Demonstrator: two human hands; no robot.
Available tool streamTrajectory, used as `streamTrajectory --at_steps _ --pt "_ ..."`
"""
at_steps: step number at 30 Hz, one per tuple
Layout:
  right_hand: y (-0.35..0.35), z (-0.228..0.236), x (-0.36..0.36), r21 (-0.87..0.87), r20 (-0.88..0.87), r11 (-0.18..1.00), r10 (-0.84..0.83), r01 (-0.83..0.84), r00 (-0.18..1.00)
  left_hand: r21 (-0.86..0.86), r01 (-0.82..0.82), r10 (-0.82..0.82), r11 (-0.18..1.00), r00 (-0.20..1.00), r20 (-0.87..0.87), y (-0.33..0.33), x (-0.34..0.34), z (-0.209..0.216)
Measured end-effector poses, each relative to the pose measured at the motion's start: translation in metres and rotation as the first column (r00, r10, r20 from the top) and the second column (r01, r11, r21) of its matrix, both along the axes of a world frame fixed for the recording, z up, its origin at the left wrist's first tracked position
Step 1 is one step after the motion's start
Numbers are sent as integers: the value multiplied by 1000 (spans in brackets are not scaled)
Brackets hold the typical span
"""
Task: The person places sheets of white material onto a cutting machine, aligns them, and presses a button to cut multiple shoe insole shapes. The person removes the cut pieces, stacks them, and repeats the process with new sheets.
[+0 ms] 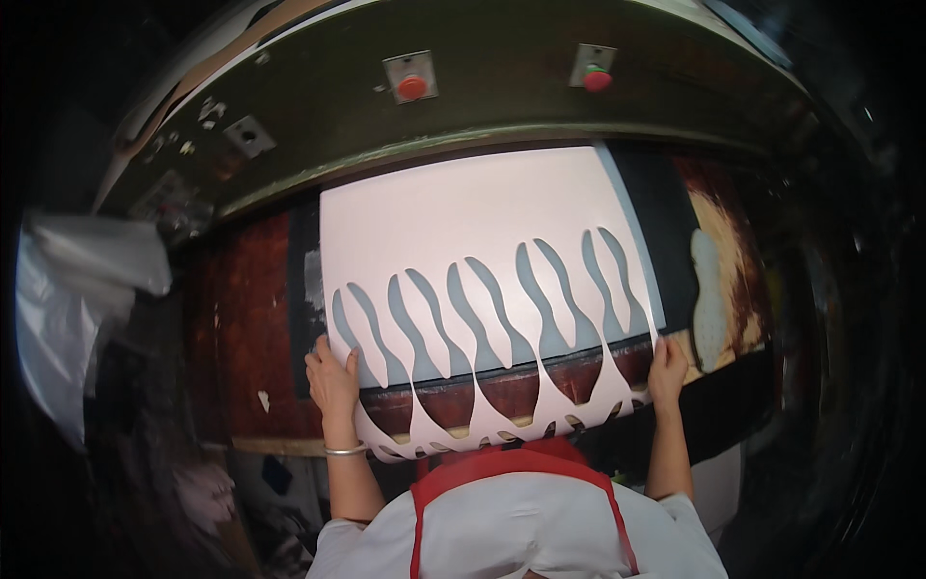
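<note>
A pale pink sheet point(473, 207) lies over a blue-grey layer point(639, 241) on the bench. Rows of curved, sole-like openings are cut through its nearer half, and the near part droops over the bench edge toward my red apron. My left hand point(334, 382) grips the sheet's left edge, thumb on top and fingers partly hidden. At the opposite edge, my right hand point(667, 372) pinches the sheet between thumb and bent fingers. Beyond that hand lies a long whitish sole-shaped piece point(709, 299) with a dark rim.
Behind the sheet runs a dark green machine beam point(502, 96) carrying an orange-red button point(412, 88) and a red button with green at its base point(597, 78). Reddish-brown worn board point(236, 328) shows at the left. Clear plastic sheeting point(77, 309) hangs farther left.
</note>
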State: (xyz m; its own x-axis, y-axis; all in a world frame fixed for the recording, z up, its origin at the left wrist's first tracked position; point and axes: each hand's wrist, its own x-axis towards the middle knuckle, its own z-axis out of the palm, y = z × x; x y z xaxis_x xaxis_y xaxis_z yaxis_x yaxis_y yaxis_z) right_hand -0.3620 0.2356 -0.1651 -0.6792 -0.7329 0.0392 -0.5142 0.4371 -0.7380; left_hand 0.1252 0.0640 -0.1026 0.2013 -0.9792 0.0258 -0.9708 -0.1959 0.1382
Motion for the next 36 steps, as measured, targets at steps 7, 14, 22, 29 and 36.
streamTrajectory --at_steps 7,14,22,29,36 --pt "98 34 -10 96 238 995 -9 -15 971 198 -46 134 979 880 -455 94 20 20" --pt "35 0 -130 180 -478 978 179 -104 860 71 -200 198 977 980 33 84 -5 20" --pt "23 1 -138 324 -315 939 223 -116 922 -81 336 -329 938 940 93 -77 -146 -40" --pt "16 14 -136 -87 147 995 53 -40 988 -192 977 -208 -93 -208 -956 78 -274 24" --pt "-14 63 -14 -342 340 928 266 -144 902 -281 356 -431 891 858 -279 -12 -72 17"
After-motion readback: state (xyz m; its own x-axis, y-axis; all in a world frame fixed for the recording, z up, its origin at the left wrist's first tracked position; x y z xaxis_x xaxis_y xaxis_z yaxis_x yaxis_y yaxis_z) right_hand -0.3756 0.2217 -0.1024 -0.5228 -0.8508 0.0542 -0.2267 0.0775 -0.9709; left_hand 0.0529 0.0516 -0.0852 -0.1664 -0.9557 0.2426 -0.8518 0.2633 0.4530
